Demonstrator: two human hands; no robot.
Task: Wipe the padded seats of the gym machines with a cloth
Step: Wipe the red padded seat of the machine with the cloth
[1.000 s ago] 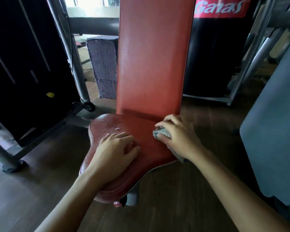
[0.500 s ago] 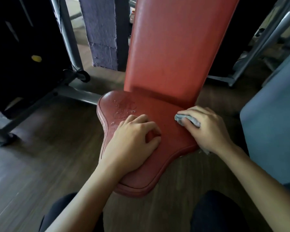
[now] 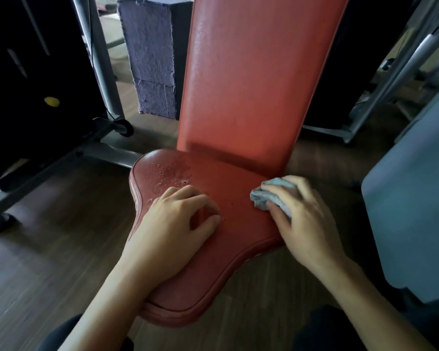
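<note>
The right hand [image 3: 304, 219] is gripping a bunched grey cloth [image 3: 269, 196], pressing it on the far right corner of the red seat [image 3: 238, 231], just below the backrest [image 3: 251, 84]. The left hand [image 3: 173, 224] is resting mid-seat, fingers loosely bent, holding nothing. Droplets [image 3: 167, 171] are sitting on the seat's far left.

I count two hands: my left hand [image 3: 173, 224] and my right hand [image 3: 307, 224]. There is one cloth [image 3: 269, 196]. I see two red pads: one seat pad [image 3: 213, 282] and one backrest [image 3: 246, 79]. There is one blue-grey pad [image 3: 413, 198], one purple-grey block [image 3: 152, 54] and one yellow spot [image 3: 51, 101]. Two knees show: my left knee [image 3: 86, 335] and my right knee [image 3: 327, 328].
</note>
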